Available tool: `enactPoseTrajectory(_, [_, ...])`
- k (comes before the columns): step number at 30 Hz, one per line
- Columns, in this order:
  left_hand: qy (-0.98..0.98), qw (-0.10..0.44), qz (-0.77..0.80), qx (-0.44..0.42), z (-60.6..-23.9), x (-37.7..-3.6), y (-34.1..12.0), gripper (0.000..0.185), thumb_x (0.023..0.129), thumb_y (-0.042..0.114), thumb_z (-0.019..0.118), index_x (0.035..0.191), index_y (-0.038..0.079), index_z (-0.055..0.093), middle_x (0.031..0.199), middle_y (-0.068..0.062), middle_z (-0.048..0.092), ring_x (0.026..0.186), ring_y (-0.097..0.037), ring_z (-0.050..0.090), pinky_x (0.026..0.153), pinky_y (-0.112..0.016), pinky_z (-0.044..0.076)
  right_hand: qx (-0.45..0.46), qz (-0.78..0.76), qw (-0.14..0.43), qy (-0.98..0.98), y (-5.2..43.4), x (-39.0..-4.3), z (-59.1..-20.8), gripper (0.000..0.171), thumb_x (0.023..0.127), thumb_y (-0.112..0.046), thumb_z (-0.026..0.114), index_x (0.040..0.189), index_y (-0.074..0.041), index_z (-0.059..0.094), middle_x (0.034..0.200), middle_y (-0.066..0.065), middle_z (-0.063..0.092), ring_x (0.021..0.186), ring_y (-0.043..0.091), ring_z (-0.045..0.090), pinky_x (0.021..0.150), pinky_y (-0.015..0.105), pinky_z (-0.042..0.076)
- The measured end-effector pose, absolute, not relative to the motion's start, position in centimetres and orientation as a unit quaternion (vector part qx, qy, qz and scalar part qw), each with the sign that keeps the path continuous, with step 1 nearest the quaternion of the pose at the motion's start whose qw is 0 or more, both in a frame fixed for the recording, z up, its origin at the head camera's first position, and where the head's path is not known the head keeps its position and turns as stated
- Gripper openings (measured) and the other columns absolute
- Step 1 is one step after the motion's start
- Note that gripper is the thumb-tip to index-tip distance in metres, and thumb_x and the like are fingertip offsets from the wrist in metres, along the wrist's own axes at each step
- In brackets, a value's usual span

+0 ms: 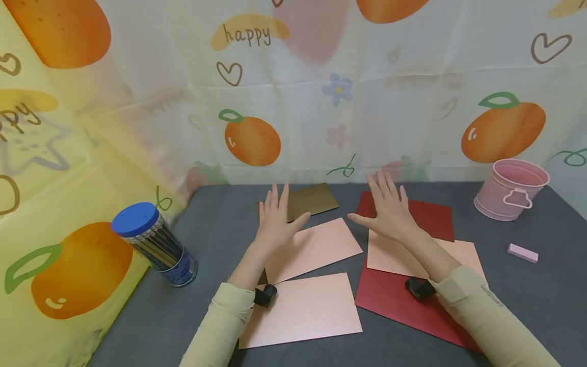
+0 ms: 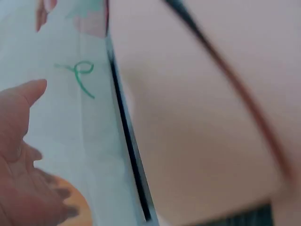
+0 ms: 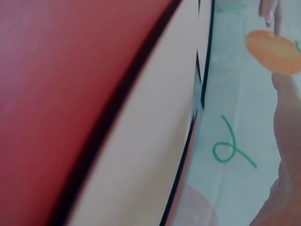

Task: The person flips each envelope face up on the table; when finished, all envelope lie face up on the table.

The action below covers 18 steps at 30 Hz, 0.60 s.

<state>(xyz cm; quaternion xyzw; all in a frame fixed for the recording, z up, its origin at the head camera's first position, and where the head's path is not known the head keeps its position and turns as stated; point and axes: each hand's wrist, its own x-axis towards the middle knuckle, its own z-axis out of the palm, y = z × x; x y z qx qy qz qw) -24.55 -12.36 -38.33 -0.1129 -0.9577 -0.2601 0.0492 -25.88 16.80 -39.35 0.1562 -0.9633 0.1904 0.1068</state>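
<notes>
My left hand (image 1: 275, 219) is flat with straight fingers over the far corner of a pink sheet (image 1: 321, 247), beside an olive-brown card (image 1: 314, 200). It holds nothing. My right hand (image 1: 390, 209) is spread open over the edge of a dark red sheet (image 1: 431, 216) and a pink sheet (image 1: 458, 255) lying on a larger red sheet (image 1: 394, 300). Another pink sheet (image 1: 307, 311) lies near my left forearm. The left wrist view shows the open palm (image 2: 19, 165) beside blurred pink paper (image 2: 202, 117). The right wrist view shows red paper (image 3: 61, 94), pink paper (image 3: 150, 155) and my thumb (image 3: 287, 141).
A pink metal bucket (image 1: 511, 189) stands at the back right and a pink eraser (image 1: 523, 253) lies in front of it. A clear tub of pencils with a blue lid (image 1: 153, 244) stands at the left edge. A fruit-print curtain (image 1: 293, 102) hangs behind the grey table (image 1: 215, 224).
</notes>
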Motion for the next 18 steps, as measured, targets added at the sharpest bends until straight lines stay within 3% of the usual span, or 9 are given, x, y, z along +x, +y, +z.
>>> enactPoseTrajectory(4, [-0.933, -0.004, -0.342, -0.114, -38.4, -24.7, -14.0, 0.093, 0.094, 0.054, 0.056, 0.158, 0.014, 0.001, 0.162, -0.014, -0.005, 0.147, -0.038, 0.001, 0.112, -0.062, 0.012, 0.184, 0.228, 0.097, -0.951, 16.0, -26.2, -39.4, 0.108, 0.085, -0.062, 0.063, 0.157, -0.008, 0.003, 0.162, 0.019, 0.001, 0.148, 0.035, 0.001, 0.112, 0.063, 0.012])
enactPoseTrajectory(9, [-0.930, -0.026, -0.345, -0.127, -38.7, -25.1, -15.8, 0.088, 0.095, 0.047, 0.058, 0.158, 0.010, 0.009, 0.162, -0.014, 0.007, 0.148, -0.033, 0.009, 0.113, -0.059, 0.016, 0.211, 0.267, 0.071, -0.938, 14.8, -26.7, -39.3, 0.104, 0.086, -0.053, 0.068, 0.157, -0.006, 0.008, 0.161, 0.018, 0.008, 0.147, 0.035, 0.010, 0.112, 0.059, 0.020])
enactPoseTrajectory(18, [-0.937, -0.058, -0.294, -0.178, -39.2, -25.7, -18.3, 0.078, 0.097, 0.038, 0.059, 0.154, 0.001, 0.022, 0.159, -0.021, 0.018, 0.145, -0.039, 0.016, 0.112, -0.059, 0.020, 0.257, 0.286, -0.006, -0.923, 12.7, -27.9, -39.4, 0.091, 0.090, -0.039, 0.069, 0.157, -0.008, 0.015, 0.161, 0.015, 0.013, 0.147, 0.034, 0.015, 0.112, 0.057, 0.023])
